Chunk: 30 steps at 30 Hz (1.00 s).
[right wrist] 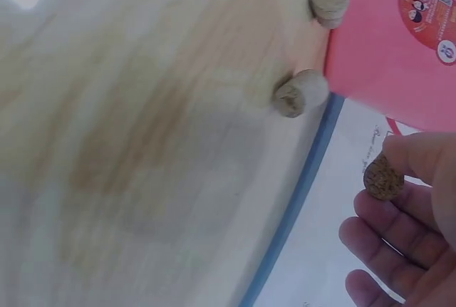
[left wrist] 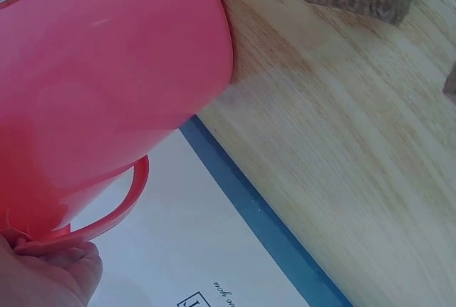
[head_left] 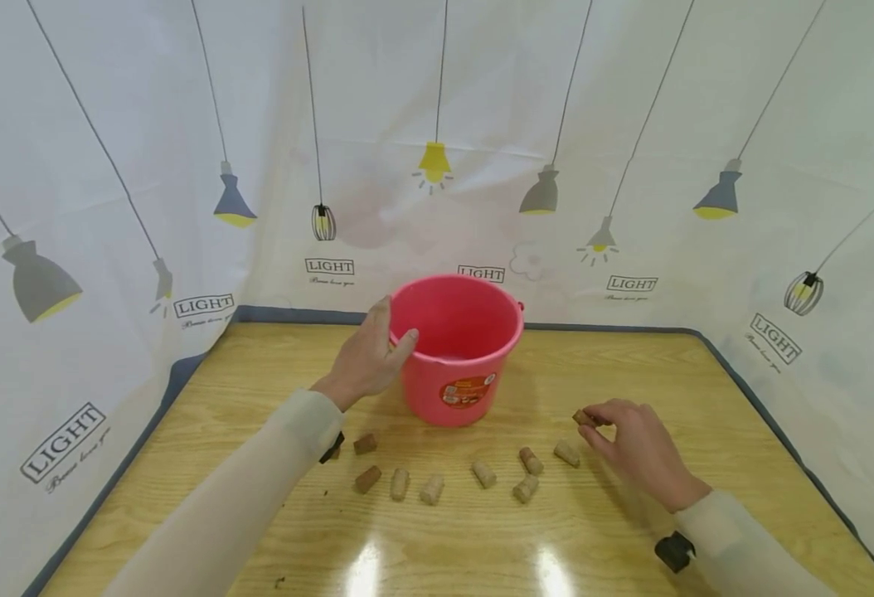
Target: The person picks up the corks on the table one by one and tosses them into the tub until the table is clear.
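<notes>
A pink bucket (head_left: 458, 390) stands upright toward the back of the wooden table, its printed label facing me. My left hand (head_left: 368, 352) grips the bucket's left rim, thumb over the edge; in the left wrist view its fingers (left wrist: 78, 264) curl beneath the rim beside the pink handle (left wrist: 117, 214). Right of the bucket, my right hand (head_left: 634, 444) pinches a brown cork (right wrist: 385, 179) between thumb and fingertips, raised over the table. Just left of that hand lies a pale cork (head_left: 567, 453).
Several more corks lie scattered in front of the bucket, among them a pale cork (head_left: 432, 489) and a dark brown cork (head_left: 367, 479). A white cloth (head_left: 377, 99) printed with hanging lamps walls the table (head_left: 437, 555) at the back and sides, with a blue border along its bottom.
</notes>
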Available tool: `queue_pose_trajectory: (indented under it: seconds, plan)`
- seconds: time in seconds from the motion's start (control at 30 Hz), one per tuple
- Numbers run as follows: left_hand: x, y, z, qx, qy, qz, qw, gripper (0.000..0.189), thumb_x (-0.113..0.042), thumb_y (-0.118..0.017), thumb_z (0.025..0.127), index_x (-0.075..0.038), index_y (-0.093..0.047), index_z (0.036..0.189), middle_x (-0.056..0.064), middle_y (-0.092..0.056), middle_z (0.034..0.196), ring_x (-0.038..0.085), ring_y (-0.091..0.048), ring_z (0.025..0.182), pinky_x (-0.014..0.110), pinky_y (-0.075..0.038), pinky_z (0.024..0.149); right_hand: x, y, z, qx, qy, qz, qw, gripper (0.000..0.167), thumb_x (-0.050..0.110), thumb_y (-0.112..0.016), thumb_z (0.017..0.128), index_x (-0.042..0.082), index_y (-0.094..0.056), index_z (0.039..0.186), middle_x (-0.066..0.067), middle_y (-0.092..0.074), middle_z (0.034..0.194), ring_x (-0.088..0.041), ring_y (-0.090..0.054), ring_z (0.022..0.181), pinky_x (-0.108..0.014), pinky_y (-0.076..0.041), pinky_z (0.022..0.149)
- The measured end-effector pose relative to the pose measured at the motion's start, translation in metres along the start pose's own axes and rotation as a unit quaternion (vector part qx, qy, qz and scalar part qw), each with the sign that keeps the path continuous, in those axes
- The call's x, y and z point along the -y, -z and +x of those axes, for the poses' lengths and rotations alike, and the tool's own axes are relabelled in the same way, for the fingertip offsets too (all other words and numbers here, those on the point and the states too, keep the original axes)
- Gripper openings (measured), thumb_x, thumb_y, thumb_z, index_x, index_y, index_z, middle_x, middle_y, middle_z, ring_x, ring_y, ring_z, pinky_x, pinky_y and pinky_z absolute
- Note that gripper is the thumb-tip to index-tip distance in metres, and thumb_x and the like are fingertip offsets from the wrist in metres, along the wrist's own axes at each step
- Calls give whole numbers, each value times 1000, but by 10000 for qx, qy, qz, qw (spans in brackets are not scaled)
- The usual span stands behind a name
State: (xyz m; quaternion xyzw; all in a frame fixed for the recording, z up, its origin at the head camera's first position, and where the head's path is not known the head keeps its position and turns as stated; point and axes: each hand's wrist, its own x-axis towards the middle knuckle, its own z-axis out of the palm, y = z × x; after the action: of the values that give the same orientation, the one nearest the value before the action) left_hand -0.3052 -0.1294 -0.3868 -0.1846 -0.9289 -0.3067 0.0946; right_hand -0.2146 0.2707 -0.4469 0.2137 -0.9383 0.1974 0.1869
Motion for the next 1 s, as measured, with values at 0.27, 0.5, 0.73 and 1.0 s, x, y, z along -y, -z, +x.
queue_pose_trajectory:
  seconds: [0.27,0.5,0.73,1.0]
  plan:
    - [-2,1,-1,6,16,-13,10000,82,-48,-43,105,-2,-8,164,16,-27,163,32,-52,120,55,-50,102,10,3,14,-369,178,108,9991,18,13,-79,90,4,-79,104,-5,-75,92,-24,-72,80,-46,-59,70]
    - [-4,0,1,20,-23,-10,10000,83,-49,-42,105,-2,-8,164,15,-26,164,31,-50,125,54,-48,105,21,10,25,-489,117,194,9985,17,13,-78,92,4,-79,106,-7,-76,95,-26,-71,85,-50,-58,75]
    - [-5,1,0,-4,19,-10,10000,82,-48,-42,105,0,-9,163,17,-27,164,32,-52,122,54,-48,104,30,17,38,-552,168,166,9982,18,14,-77,93,3,-78,107,-8,-76,96,-26,-71,85,-49,-58,73]
    - [-4,1,-1,-17,19,-14,10000,81,-47,-42,105,0,-10,163,17,-26,164,33,-51,126,55,-47,106,37,25,53,-597,211,139,9979,20,16,-76,94,3,-78,109,-8,-76,96,-27,-70,86,-50,-57,75]
